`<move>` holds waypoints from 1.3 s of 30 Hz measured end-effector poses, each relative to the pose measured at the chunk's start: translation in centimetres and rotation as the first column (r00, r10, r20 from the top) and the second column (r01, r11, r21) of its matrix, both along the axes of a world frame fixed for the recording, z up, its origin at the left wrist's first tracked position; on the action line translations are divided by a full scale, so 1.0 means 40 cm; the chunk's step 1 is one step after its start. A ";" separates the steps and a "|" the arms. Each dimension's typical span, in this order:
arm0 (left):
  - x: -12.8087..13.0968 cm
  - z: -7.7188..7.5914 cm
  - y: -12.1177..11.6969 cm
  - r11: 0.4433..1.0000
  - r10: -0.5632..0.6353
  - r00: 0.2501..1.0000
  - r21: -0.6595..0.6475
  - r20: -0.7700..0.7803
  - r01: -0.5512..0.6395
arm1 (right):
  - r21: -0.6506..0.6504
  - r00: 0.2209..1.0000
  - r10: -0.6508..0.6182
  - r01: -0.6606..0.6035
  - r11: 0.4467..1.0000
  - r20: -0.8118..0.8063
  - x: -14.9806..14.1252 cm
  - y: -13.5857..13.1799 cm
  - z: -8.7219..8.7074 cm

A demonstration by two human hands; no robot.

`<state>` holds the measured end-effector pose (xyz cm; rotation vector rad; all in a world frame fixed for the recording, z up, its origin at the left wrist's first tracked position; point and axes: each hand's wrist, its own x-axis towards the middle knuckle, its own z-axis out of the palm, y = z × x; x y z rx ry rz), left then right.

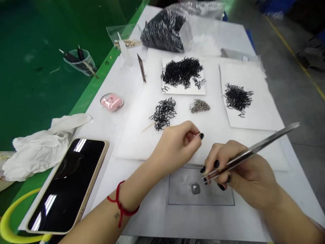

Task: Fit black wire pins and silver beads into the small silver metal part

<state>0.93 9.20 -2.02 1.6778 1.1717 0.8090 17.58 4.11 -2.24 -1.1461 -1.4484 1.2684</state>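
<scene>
head view: tweezers (pixel 274 137) lie pinched in the right grip (pixel 250 178), tips near a grey blob (pixel 195 188).

Gray pc. (pixel 195 188) too sm. to ID, R forearm (pixel 289 217) cut off

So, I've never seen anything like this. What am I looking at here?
There is no machine here: these are a person's own bare hands, seen by a camera worn on the head, looking forward and down. The right hand holds tweezers, tips above a clear sheet with a small grey blob on it. The left hand has thumb and finger close together; whether they pinch something tiny, I can't tell. Beyond, on the white table, are three piles of black bits and some brownish grains. At the left lie a phone and a pink case.
</scene>
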 end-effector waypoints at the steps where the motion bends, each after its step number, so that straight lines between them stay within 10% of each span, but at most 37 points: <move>1: -0.006 -0.005 -0.007 0.999 0.054 0.998 0.006 0.024 -0.054 | 0.024 1.000 -0.017 0.017 1.000 0.013 0.005 0.010 0.009; 6: -0.022 -0.031 -0.019 0.988 0.153 0.983 0.016 0.101 -0.155 | 0.135 0.988 -0.138 0.128 0.983 0.067 0.031 0.094 0.031; 13: -0.023 -0.051 -0.025 0.942 0.316 0.938 0.074 0.140 -0.328 | 0.131 0.930 -0.328 0.309 0.942 0.165 0.068 0.238 -0.058; 26: -0.017 -0.032 -0.012 0.979 0.178 0.982 0.087 0.056 -0.182 | 0.180 0.934 -0.318 0.289 0.940 0.161 0.075 0.228 -0.049; 33: -0.004 -0.023 -0.011 0.986 0.129 0.990 0.102 0.051 -0.133 | 0.143 0.990 0.075 -0.058 0.988 -0.119 0.067 0.061 0.028; 39: 0.006 -0.013 -0.009 0.975 0.171 0.981 0.129 0.092 -0.182 | -0.141 0.885 0.319 -0.383 0.913 -0.338 0.044 -0.032 0.050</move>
